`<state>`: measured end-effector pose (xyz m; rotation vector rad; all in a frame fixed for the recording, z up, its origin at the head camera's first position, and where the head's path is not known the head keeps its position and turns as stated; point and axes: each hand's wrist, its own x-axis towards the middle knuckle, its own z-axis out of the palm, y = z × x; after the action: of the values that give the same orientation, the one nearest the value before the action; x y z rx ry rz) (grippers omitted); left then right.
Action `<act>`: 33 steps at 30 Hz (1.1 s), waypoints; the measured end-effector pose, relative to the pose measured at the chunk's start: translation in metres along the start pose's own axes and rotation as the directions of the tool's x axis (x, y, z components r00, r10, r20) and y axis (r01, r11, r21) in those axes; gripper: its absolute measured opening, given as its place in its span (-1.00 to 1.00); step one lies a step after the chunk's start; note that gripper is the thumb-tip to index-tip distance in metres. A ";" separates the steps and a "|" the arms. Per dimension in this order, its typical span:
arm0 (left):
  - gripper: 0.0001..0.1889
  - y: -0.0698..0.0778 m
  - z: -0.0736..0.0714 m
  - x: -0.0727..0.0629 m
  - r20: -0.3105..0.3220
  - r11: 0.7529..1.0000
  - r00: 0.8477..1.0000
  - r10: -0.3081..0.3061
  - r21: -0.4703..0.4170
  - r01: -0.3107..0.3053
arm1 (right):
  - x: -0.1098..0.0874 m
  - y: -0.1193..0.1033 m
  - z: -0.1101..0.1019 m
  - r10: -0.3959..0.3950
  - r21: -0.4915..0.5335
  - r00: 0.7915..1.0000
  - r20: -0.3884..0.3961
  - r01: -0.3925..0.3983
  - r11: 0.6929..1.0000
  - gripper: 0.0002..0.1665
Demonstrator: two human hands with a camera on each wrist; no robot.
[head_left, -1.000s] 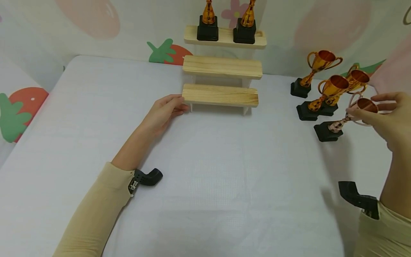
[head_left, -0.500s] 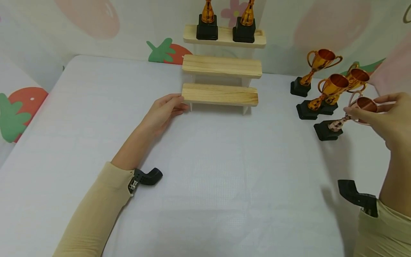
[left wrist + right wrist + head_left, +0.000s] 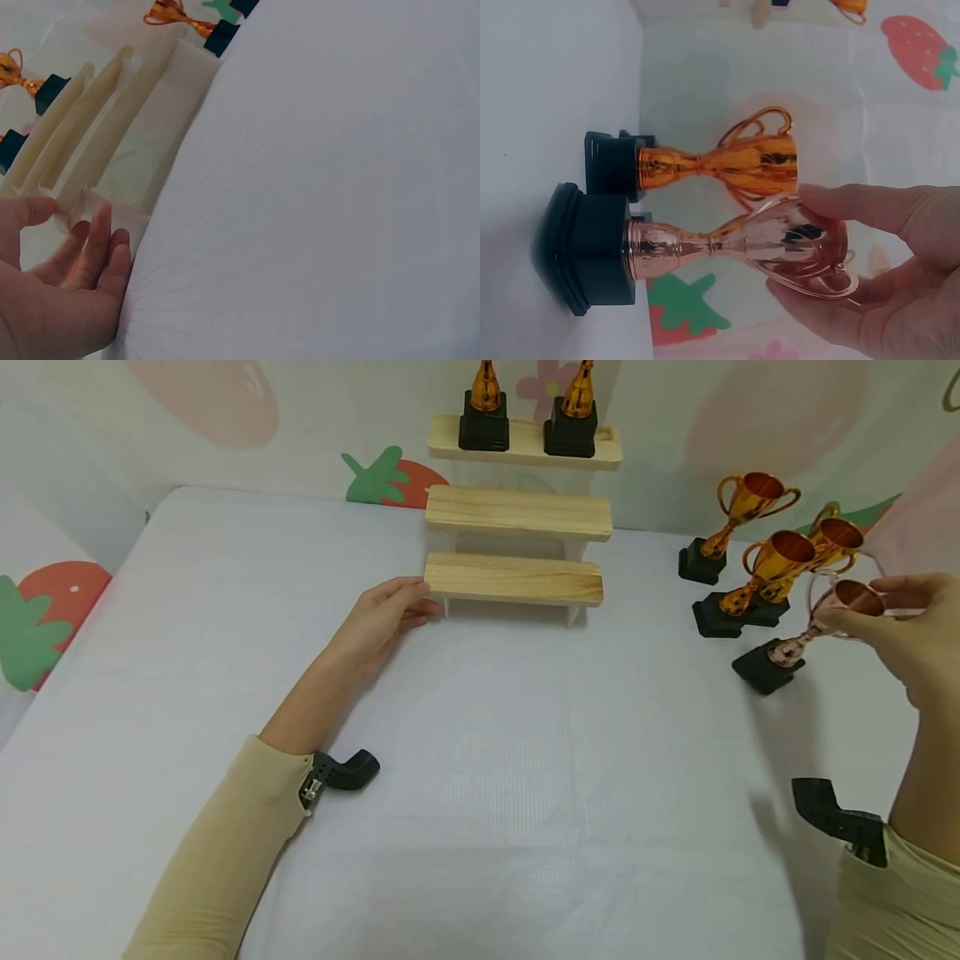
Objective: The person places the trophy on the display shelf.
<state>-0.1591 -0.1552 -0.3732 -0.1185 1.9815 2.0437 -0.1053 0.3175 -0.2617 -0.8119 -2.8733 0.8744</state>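
Observation:
A rose-gold trophy cup [image 3: 847, 602] with a black base is in my right hand [image 3: 918, 635]. Thumb and fingers pinch its bowl from both sides in the right wrist view, and the base is low over the white cloth. Just behind it stand several gold trophy cups [image 3: 780, 560] on black bases. At the left end of the stepped wooden display shelf [image 3: 513, 578], my left hand [image 3: 375, 627] holds the lowest board, thumb at its edge and fingers by the white side support [image 3: 112, 214]. The shelf's two lower boards bear nothing.
Two gold trophies [image 3: 486, 422] stand on the top board [image 3: 528, 447], their upper parts cut off by the head view's edge. A wall covering with printed strawberries [image 3: 408, 481] rises right behind the shelf. White cloth [image 3: 510, 760] covers the table.
The rose-gold trophy's black base has turned slightly, with a corner now toward me, as the right hand shifts a little. The left hand keeps its place at the shelf.

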 end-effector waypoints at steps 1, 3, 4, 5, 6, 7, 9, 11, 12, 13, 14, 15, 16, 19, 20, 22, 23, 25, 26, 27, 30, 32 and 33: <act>-0.51 0.000 0.000 0.000 -0.001 1.000 1.000 -0.002 -0.003 0.002 | 0.000 -0.001 0.000 0.002 0.006 1.000 -0.005 -0.002 1.000 -0.30; -0.52 0.000 0.000 0.001 -0.005 1.000 1.000 -0.005 -0.008 0.005 | -0.001 -0.001 -0.001 0.003 0.027 1.000 -0.014 -0.003 1.000 -0.56; -0.52 0.000 0.000 0.001 -0.005 1.000 1.000 -0.007 -0.010 0.007 | 0.000 -0.001 -0.001 0.003 0.040 1.000 -0.017 -0.002 0.999 -0.67; -0.52 0.000 0.000 0.001 -0.008 1.000 1.000 -0.008 -0.010 0.008 | 0.000 0.000 -0.002 0.000 0.056 1.000 -0.020 0.001 0.998 -0.72; -0.52 0.000 0.000 0.001 -0.009 1.000 1.000 -0.010 -0.012 0.010 | 0.000 0.000 -0.002 -0.007 0.070 1.000 -0.024 0.008 0.998 -0.71; -0.52 0.000 0.000 0.001 -0.011 1.000 1.000 -0.011 -0.013 0.011 | 0.001 0.001 -0.002 -0.015 0.083 0.999 -0.031 0.018 0.996 -0.68; -0.52 0.000 0.000 0.001 -0.012 1.000 1.000 -0.012 -0.013 0.011 | 0.002 0.002 -0.002 -0.029 0.116 0.999 -0.043 0.033 0.993 -0.62; -0.52 0.000 0.000 0.001 -0.013 1.000 1.000 -0.012 -0.013 0.012 | 0.002 0.002 -0.002 -0.035 0.124 0.998 -0.055 0.041 0.991 -0.64; -0.53 0.000 0.000 0.001 -0.014 1.000 1.000 -0.012 -0.012 0.012 | 0.002 0.002 -0.002 -0.036 0.132 0.998 -0.060 0.044 0.990 -0.64; -0.53 0.000 0.000 0.001 -0.014 1.000 1.000 -0.013 -0.012 0.013 | 0.002 0.002 -0.002 -0.034 0.149 0.997 -0.064 0.044 0.988 -0.63; -0.53 0.000 0.000 0.002 -0.014 1.000 1.000 -0.013 -0.010 0.013 | 0.002 0.001 -0.002 -0.031 0.162 0.997 -0.066 0.041 0.986 -0.62; -0.53 0.000 0.000 0.002 -0.014 1.000 1.000 -0.012 -0.009 0.012 | 0.002 0.001 -0.002 -0.030 0.171 0.997 -0.068 0.041 0.984 -0.61; -0.53 0.000 0.000 0.002 -0.013 1.000 1.000 -0.012 -0.008 0.012 | 0.002 0.001 -0.002 -0.033 0.178 0.997 -0.070 0.045 0.983 -0.61; -0.53 0.000 0.000 0.002 -0.010 1.000 1.000 -0.010 -0.008 0.010 | 0.002 0.001 -0.001 -0.056 0.204 0.996 -0.076 0.070 0.976 -0.56; -0.52 0.000 0.000 0.002 -0.009 1.000 1.000 -0.009 -0.007 0.009 | 0.002 0.002 -0.001 -0.064 0.198 0.995 -0.074 0.078 0.977 -0.58; -0.52 0.000 0.000 0.002 -0.008 1.000 1.000 -0.008 -0.009 0.008 | 0.002 0.002 -0.001 -0.089 0.189 0.994 -0.069 0.100 0.977 -0.60; -0.52 -0.001 0.000 0.002 -0.008 1.000 1.000 -0.008 -0.009 0.008 | 0.002 0.002 -0.001 -0.099 0.185 0.993 -0.065 0.110 0.977 -0.60; -0.53 -0.001 0.000 0.002 -0.008 1.000 1.000 -0.008 -0.010 0.008 | 0.000 0.000 0.000 -0.116 0.180 0.992 -0.051 0.124 0.976 -0.60; -0.53 -0.001 -0.001 0.002 -0.007 1.000 1.000 -0.008 -0.010 0.008 | -0.002 -0.001 0.000 -0.124 0.186 0.991 -0.046 0.131 0.974 -0.60; -0.53 -0.001 -0.001 0.002 -0.006 1.000 1.000 -0.008 -0.011 0.008 | -0.004 -0.003 0.000 -0.137 0.196 0.990 -0.041 0.142 0.970 -0.59; -0.53 -0.001 -0.001 0.001 -0.006 1.000 1.000 -0.007 -0.009 0.007 | -0.008 -0.009 0.001 -0.155 0.218 0.988 -0.020 0.156 0.963 -0.59; -0.53 -0.001 0.000 0.001 -0.008 1.000 1.000 -0.008 -0.006 0.008 | -0.010 -0.012 0.002 -0.179 0.217 0.984 -0.010 0.177 0.960 -0.63; -0.53 -0.001 0.000 0.001 -0.010 1.000 1.000 -0.010 -0.005 0.010 | -0.010 -0.012 0.003 -0.185 0.208 0.983 -0.006 0.183 0.961 -0.66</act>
<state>-0.1595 -0.1552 -0.3742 -0.1398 1.9786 2.0458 -0.1027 0.3023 -0.2560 -0.5112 -2.7496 1.1335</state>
